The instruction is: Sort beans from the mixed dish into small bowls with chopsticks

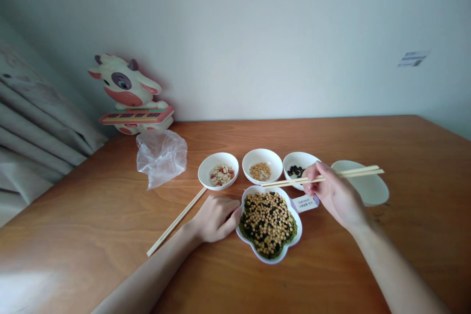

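My left hand (218,218) has its fingers curled and its thumb against the left rim of a flower-shaped bowl (299,231). Soybeans, black beans and green mung beans are mixed in this bowl. My right hand (336,198) grips a pair of wooden chopsticks (358,172), whose tips hover over the bowl's far rim with no bean visible between them. Behind stand three small white bowls: the left bowl (202,171) holds pale flat seeds and reddish pieces, the middle bowl (274,159) soybeans, and the right bowl (294,157) black beans, partly behind my right hand.
A white oval dish (368,189) lies at the right, beyond my hand. Another pair of chopsticks (176,222) rests left of my left hand. A crumpled plastic bag (162,157) and a cow-shaped toy keyboard (134,103) are at the back left, before the wall.
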The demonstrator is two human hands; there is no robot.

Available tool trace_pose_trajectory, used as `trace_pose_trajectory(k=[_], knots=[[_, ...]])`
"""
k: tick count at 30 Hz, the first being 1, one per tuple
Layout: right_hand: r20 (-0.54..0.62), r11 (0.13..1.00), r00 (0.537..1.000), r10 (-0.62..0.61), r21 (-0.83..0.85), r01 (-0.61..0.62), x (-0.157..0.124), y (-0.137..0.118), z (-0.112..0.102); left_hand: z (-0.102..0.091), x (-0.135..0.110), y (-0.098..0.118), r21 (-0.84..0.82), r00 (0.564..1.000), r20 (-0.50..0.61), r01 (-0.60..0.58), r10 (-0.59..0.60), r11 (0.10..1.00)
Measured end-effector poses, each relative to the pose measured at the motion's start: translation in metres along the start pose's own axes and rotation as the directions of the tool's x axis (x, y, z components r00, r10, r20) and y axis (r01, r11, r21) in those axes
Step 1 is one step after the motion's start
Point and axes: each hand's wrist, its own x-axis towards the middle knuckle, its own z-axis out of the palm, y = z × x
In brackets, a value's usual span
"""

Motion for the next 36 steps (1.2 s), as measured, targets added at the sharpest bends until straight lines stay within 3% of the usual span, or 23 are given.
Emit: trace_pose_trajectory(k=[7, 11, 13, 16, 24, 30, 36], knots=[[0.028, 0.903, 0.994, -0.103, -0.417, 0.105, -0.014, 0.011, 0.008, 0.000, 0.003, 0.002, -0.018, 1.000, 0.007, 0.007, -0.007, 1.000], [0.194, 0.834, 0.974, -0.119, -0.513, 0.204, -0.028, 0.006, 0.022, 0.000, 0.002, 0.003, -0.026, 1.000, 0.024, 0.015, -0.014, 1.000], [0.318, 0.765, 0.947, -0.055, -0.596, 0.244, -0.032, 0.002, 0.029, -0.001, 0.001, 0.004, -0.045, 0.999, 0.035, 0.021, -0.019, 0.999], [0.380, 0.726, 0.925, 0.002, -0.637, 0.260, -0.035, 0.000, 0.033, -0.003, 0.001, 0.004, -0.062, 0.998, 0.052, 0.022, -0.019, 0.998], [0.358, 0.813, 0.911, 0.203, -0.580, 0.047, -0.032, 0.002, 0.016, -0.004, 0.002, 0.005, -0.044, 0.999, 0.049, 0.014, -0.012, 0.999], [0.172, 0.863, 0.984, 0.048, -0.503, 0.046, -0.023, -0.003, -0.006, -0.005, 0.001, 0.007, -0.050, 0.999, 0.043, 0.014, -0.011, 0.999], [0.089, 0.784, 0.996, -0.002, -0.618, 0.057, -0.023, -0.003, -0.006, -0.005, 0.001, 0.007, -0.020, 0.999, 0.036, 0.005, -0.005, 1.000]])
